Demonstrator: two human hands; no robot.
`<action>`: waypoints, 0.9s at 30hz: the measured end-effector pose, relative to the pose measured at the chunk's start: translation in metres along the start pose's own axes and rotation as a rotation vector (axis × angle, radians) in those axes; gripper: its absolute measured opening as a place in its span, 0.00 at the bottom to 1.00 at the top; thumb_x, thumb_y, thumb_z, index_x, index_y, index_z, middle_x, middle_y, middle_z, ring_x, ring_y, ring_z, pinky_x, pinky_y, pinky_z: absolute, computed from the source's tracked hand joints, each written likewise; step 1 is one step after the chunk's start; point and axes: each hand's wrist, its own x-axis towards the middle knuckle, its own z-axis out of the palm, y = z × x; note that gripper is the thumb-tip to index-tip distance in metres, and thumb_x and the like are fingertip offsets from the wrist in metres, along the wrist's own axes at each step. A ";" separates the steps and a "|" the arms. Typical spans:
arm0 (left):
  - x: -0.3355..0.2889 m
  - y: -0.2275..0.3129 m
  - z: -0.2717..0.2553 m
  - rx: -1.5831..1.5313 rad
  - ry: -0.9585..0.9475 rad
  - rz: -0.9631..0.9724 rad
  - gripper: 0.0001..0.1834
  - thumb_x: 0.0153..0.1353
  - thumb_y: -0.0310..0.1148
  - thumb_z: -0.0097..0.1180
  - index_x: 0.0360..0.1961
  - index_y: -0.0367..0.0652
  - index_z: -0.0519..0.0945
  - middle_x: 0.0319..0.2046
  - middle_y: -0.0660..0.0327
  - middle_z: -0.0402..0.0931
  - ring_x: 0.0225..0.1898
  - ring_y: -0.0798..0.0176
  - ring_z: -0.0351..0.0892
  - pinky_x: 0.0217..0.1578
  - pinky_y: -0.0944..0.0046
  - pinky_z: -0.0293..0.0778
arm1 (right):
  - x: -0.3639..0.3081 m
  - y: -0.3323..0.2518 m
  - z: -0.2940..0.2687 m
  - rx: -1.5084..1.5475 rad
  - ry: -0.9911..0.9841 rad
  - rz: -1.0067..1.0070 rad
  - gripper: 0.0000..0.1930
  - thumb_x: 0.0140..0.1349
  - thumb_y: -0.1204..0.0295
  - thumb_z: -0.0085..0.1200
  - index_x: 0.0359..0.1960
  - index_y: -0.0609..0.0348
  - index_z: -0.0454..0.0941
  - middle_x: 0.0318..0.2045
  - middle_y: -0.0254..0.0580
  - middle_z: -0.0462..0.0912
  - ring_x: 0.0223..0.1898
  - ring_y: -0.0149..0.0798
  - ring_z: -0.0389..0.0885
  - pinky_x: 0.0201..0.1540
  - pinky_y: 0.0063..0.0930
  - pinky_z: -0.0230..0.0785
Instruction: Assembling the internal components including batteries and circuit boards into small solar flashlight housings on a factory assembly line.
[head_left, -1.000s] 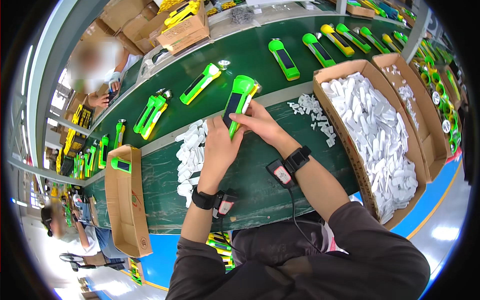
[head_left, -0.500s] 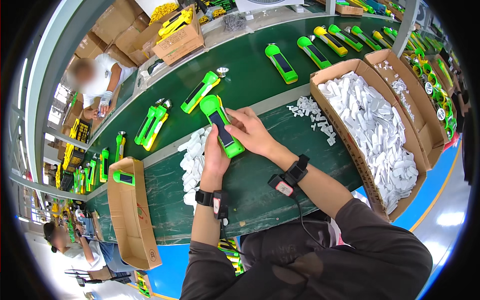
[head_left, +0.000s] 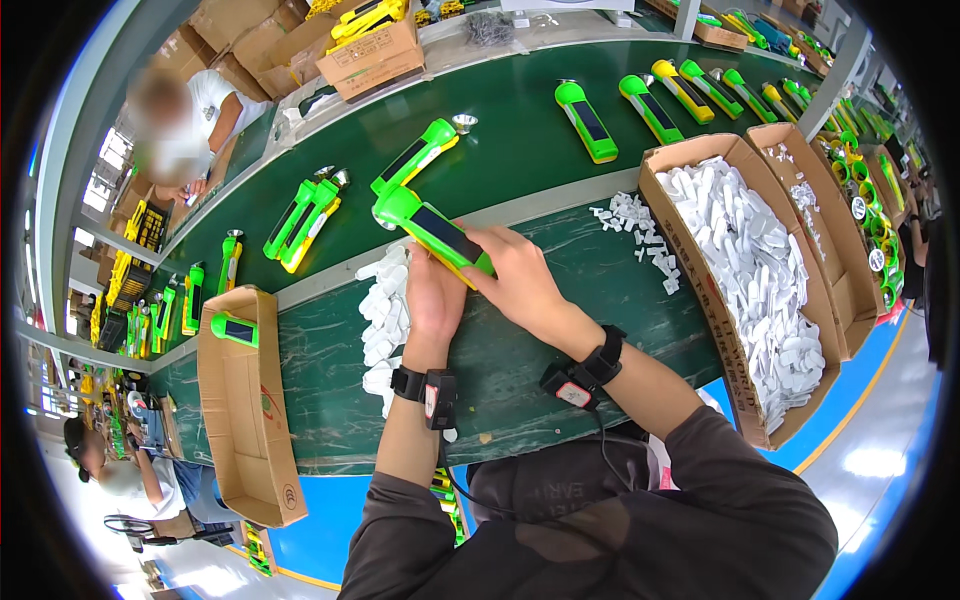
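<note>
A green and yellow flashlight (head_left: 428, 228) with a dark solar panel lies slantwise in front of me, its head toward the upper left. My right hand (head_left: 522, 285) grips the tail end, thumb on the near side and fingers over the panel side. Below the flashlight's middle, my left hand (head_left: 436, 300) has its palm turned up and looks open; the flashlight hides its fingertips, so whether they touch it is unclear. Beside the left hand lies a pile of white plastic pieces (head_left: 384, 320). Another green flashlight (head_left: 412, 158) rests just beyond the one I hold.
Several flashlights (head_left: 585, 122) line the green conveyor. A cardboard box of white pieces (head_left: 735, 270) stands right, with small white parts (head_left: 640, 230) beside it. At left, a cardboard tray (head_left: 245, 420) holds one green flashlight (head_left: 235, 328). A person (head_left: 190, 120) sits across the belt.
The held flashlight has swung from nearly upright to slanting, its head now farther left. My right hand has closed on its tail end; my left thumb has come off its front.
</note>
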 end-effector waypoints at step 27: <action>0.000 0.001 0.001 -0.034 0.046 0.095 0.23 0.73 0.43 0.36 0.58 0.36 0.62 0.55 0.55 0.68 0.57 0.59 0.69 0.61 0.54 0.63 | 0.013 0.027 0.011 0.817 0.003 0.262 0.20 0.65 0.72 0.52 0.55 0.73 0.69 0.51 0.48 0.77 0.52 0.35 0.76 0.56 0.26 0.67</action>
